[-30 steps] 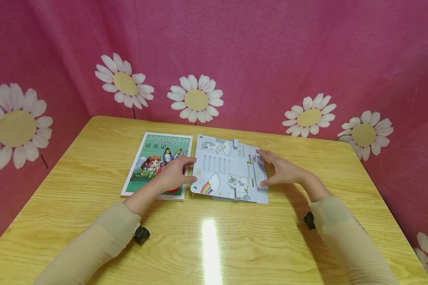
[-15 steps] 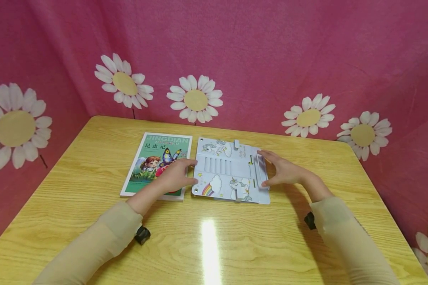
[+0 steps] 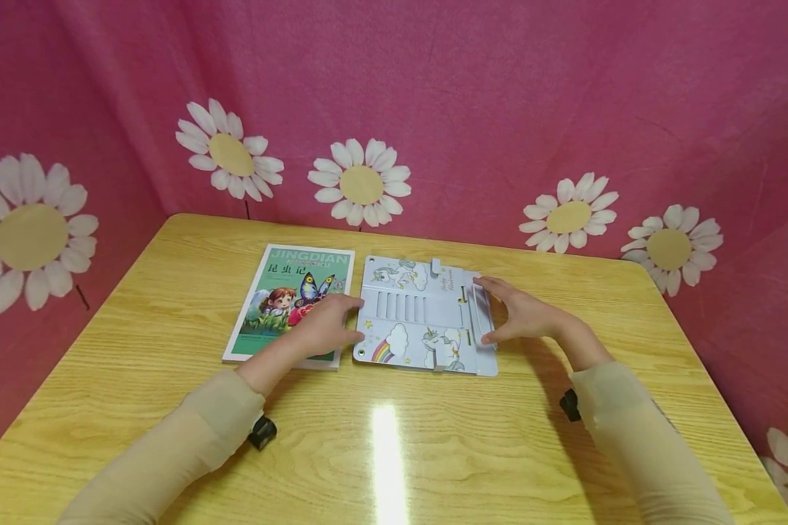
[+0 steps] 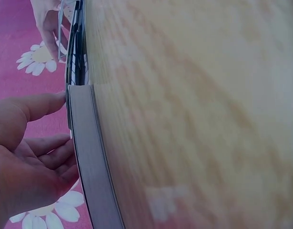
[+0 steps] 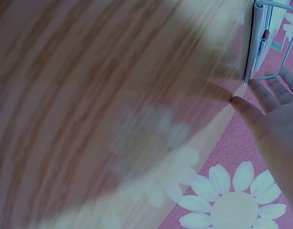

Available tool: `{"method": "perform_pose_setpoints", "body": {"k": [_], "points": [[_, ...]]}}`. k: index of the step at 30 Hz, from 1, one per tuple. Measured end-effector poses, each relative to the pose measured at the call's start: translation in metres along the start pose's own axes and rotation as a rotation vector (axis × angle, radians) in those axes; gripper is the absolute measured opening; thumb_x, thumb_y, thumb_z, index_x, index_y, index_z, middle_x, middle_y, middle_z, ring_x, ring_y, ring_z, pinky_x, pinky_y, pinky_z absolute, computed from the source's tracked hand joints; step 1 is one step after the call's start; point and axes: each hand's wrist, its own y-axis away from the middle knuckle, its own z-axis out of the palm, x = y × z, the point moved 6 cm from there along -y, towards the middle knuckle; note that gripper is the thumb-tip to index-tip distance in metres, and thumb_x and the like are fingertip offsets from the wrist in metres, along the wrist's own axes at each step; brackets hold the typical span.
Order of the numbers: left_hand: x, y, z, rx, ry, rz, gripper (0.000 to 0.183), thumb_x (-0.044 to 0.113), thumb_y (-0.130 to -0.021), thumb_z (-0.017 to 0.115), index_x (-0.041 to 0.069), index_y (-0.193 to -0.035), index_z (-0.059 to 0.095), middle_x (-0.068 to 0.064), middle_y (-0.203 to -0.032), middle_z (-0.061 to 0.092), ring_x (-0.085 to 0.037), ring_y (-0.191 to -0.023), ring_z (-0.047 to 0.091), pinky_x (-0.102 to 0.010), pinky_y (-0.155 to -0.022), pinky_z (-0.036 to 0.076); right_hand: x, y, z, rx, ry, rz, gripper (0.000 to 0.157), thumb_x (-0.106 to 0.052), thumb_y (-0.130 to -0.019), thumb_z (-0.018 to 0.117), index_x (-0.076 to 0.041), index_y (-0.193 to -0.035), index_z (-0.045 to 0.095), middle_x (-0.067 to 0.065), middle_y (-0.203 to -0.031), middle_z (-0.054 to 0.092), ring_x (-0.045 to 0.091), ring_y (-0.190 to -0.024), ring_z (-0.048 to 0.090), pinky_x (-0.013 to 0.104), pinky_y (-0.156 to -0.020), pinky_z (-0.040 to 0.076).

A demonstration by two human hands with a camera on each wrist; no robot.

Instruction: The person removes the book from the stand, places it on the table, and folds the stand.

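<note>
A pale book stand [image 3: 410, 310] printed with unicorns, a rainbow and clouds lies flat on the wooden table. It has slots in its middle and a wire frame [image 5: 289, 45] at the right end. My left hand [image 3: 322, 328] reaches over the green book, thumb and fingers apart, fingertips right at the stand's left edge. In the left wrist view its fingers are loosely extended above the book's thick page block [image 4: 91, 152]. My right hand [image 3: 522, 313] arches round the stand's right end, fingers spread beside the wire frame; in the right wrist view the thumb tip is at the tabletop.
Left of the stand lies a green children's book [image 3: 263, 313] with a butterfly and a winged child on its cover. The wooden table [image 3: 486, 452] runs back to a pink curtain [image 3: 460, 109] with white daisies, which also hangs at both sides.
The left end of the book stand has dropped slightly, and it now lies flatter. My left hand has gone down a little with it; my right hand has hardly moved.
</note>
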Motion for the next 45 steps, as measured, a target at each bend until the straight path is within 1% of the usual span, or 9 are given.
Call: {"method": "perform_pose_setpoints", "body": {"k": [11, 19, 28, 34, 39, 45], "points": [[0.001, -0.002, 0.002, -0.016, -0.045, -0.022, 0.062, 0.021, -0.082, 0.073, -0.001, -0.135, 0.049, -0.018, -0.137, 0.049, -0.032, -0.131, 0.040, -0.043, -0.110, 0.032, -0.005, -0.002, 0.000, -0.015, 0.060, 0.000, 0.113, -0.048, -0.065, 0.083, -0.011, -0.151, 0.019, 0.018, -0.155, 0.015, 0.038, -0.141, 0.017, 0.059, -0.110, 0.023], [0.002, -0.001, -0.001, -0.027, -0.025, -0.026, 0.062, 0.019, -0.081, 0.075, -0.003, -0.134, 0.049, -0.018, -0.136, 0.050, -0.033, -0.131, 0.040, -0.044, -0.110, 0.032, -0.011, -0.004, -0.001, -0.042, 0.050, 0.013, 0.113, -0.047, -0.064, 0.084, -0.011, -0.151, 0.021, 0.017, -0.155, 0.014, 0.037, -0.140, 0.019, 0.058, -0.109, 0.025], [0.001, -0.002, -0.001, -0.037, -0.011, -0.028, 0.061, 0.020, -0.082, 0.074, -0.002, -0.134, 0.050, -0.017, -0.136, 0.051, -0.032, -0.131, 0.040, -0.043, -0.110, 0.033, -0.012, -0.006, 0.001, -0.065, 0.103, 0.024, 0.114, -0.049, -0.065, 0.083, -0.010, -0.151, 0.019, 0.021, -0.155, 0.012, 0.040, -0.139, 0.020, 0.058, -0.107, 0.028], [0.002, -0.003, -0.001, -0.037, -0.008, -0.025, 0.061, 0.020, -0.082, 0.074, -0.002, -0.133, 0.050, -0.017, -0.136, 0.051, -0.032, -0.131, 0.041, -0.043, -0.110, 0.033, -0.015, -0.008, 0.003, -0.074, 0.123, 0.005, 0.114, -0.049, -0.066, 0.082, -0.007, -0.151, 0.019, 0.022, -0.154, 0.013, 0.041, -0.138, 0.022, 0.059, -0.106, 0.030], [0.002, -0.003, -0.001, -0.037, -0.015, -0.023, 0.060, 0.020, -0.082, 0.074, -0.002, -0.133, 0.050, -0.017, -0.136, 0.051, -0.032, -0.130, 0.041, -0.043, -0.110, 0.033, -0.018, -0.009, 0.005, -0.091, 0.155, 0.023, 0.114, -0.050, -0.066, 0.081, -0.007, -0.151, 0.018, 0.021, -0.154, 0.013, 0.041, -0.139, 0.021, 0.057, -0.107, 0.030], [0.001, -0.004, 0.000, -0.040, -0.015, -0.032, 0.060, 0.020, -0.082, 0.074, -0.002, -0.133, 0.051, -0.017, -0.136, 0.051, -0.032, -0.130, 0.041, -0.043, -0.110, 0.033, -0.020, -0.011, 0.006, -0.098, 0.180, 0.030, 0.114, -0.050, -0.066, 0.082, -0.007, -0.151, 0.019, 0.021, -0.154, 0.015, 0.041, -0.138, 0.024, 0.057, -0.107, 0.031]]}}
